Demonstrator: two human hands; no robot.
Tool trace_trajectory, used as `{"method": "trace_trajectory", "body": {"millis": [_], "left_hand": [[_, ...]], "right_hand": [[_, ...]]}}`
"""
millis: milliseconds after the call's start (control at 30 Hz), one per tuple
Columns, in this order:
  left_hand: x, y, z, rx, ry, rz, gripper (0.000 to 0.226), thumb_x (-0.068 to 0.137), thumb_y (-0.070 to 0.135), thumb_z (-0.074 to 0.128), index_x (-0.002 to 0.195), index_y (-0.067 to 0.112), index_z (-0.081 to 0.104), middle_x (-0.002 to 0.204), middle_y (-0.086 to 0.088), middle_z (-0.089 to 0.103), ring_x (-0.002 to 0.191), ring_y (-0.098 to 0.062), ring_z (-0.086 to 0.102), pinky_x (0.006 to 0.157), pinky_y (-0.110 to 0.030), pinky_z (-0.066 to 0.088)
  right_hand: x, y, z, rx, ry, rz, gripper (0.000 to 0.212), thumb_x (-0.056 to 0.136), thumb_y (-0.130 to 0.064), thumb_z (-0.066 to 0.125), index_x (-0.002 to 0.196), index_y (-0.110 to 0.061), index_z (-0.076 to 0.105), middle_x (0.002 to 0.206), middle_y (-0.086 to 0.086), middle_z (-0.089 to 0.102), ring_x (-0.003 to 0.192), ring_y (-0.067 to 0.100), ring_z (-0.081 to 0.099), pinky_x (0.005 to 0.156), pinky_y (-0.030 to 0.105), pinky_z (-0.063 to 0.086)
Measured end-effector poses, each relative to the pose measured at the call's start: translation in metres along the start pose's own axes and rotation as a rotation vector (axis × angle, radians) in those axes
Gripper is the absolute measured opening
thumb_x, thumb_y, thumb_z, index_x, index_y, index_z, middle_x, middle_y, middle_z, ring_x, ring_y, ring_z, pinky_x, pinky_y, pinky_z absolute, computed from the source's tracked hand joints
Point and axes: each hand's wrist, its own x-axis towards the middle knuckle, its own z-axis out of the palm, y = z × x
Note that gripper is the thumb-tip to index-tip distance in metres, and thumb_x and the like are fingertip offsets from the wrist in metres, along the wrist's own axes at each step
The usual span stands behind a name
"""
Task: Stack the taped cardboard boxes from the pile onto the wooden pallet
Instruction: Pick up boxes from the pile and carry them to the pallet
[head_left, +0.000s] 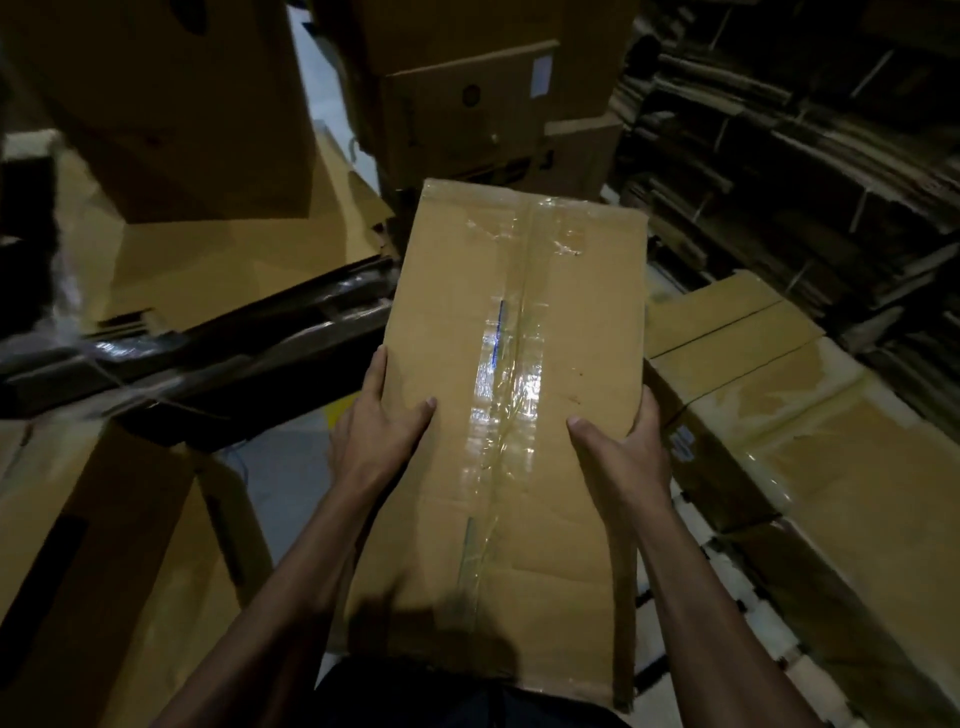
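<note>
- In the head view, we hold one taped cardboard box (498, 395) lengthwise in front of our body, its clear-taped seam facing up.
- Our left hand (382, 436) grips the box's left edge, thumb laid on top and fingers wrapped over the side.
- Our right hand (626, 452) grips the right edge likewise, thumb on the top face.
- Just to the right lie more taped boxes (800, 431); bundles of flattened cardboard (810, 135) stand behind them.
- Tall stacked cartons (488, 93) rise ahead, beyond the held box.
</note>
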Motion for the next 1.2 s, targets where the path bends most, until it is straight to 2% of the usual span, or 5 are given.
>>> {"method": "trace_trajectory", "body": {"millis": [167, 500, 800, 900, 1200], "left_hand": [[0.104, 0.024, 0.014, 0.086, -0.15, 0.086, 0.086, 0.086, 0.059, 0.06, 0.153, 0.046, 0.008, 0.148, -0.007, 0.047, 0.129, -0.036, 0.047, 0.102, -0.046, 0.038], [0.211, 0.072, 0.054, 0.202, -0.381, 0.241, 0.086, 0.086, 0.063, 0.056, 0.153, 0.046, 0.005, 0.15, -0.01, 0.044, 0.131, -0.038, 0.046, 0.103, -0.049, 0.036], [0.236, 0.092, 0.108, 0.281, -0.457, 0.325, 0.087, 0.088, 0.063, 0.054, 0.155, 0.039, 0.005, 0.149, -0.008, 0.045, 0.127, -0.039, 0.049, 0.097, -0.047, 0.041], [0.246, 0.092, 0.124, 0.298, -0.494, 0.295, 0.088, 0.089, 0.061, 0.056, 0.156, 0.035, 0.004, 0.149, -0.009, 0.045, 0.128, -0.039, 0.047, 0.099, -0.047, 0.039], [0.298, 0.072, 0.178, 0.254, -0.661, 0.227, 0.087, 0.075, 0.068, 0.06, 0.148, 0.04, 0.021, 0.138, -0.004, 0.054, 0.12, -0.036, 0.054, 0.1, -0.054, 0.046]], "right_hand": [[0.047, -0.024, 0.028, 0.02, 0.164, 0.127, 0.095, 0.076, -0.045, 0.079, 0.153, -0.035, 0.023, 0.141, -0.001, 0.05, 0.128, 0.029, 0.047, 0.108, 0.053, 0.039], [0.097, -0.041, 0.042, 0.093, 0.417, 0.306, 0.09, 0.078, -0.044, 0.08, 0.151, -0.032, 0.029, 0.138, 0.0, 0.054, 0.126, 0.03, 0.051, 0.106, 0.047, 0.041], [0.125, -0.008, 0.039, 0.166, 0.465, 0.408, 0.087, 0.078, -0.045, 0.078, 0.149, -0.034, 0.029, 0.134, 0.0, 0.057, 0.122, 0.03, 0.053, 0.106, 0.05, 0.042], [0.132, 0.0, 0.043, 0.167, 0.48, 0.445, 0.084, 0.081, -0.043, 0.077, 0.149, -0.033, 0.03, 0.133, 0.0, 0.057, 0.121, 0.029, 0.053, 0.104, 0.043, 0.041], [0.173, 0.032, 0.08, 0.175, 0.522, 0.587, 0.077, 0.079, -0.048, 0.076, 0.143, -0.035, 0.035, 0.126, -0.002, 0.062, 0.114, 0.028, 0.058, 0.1, 0.046, 0.047]]}}
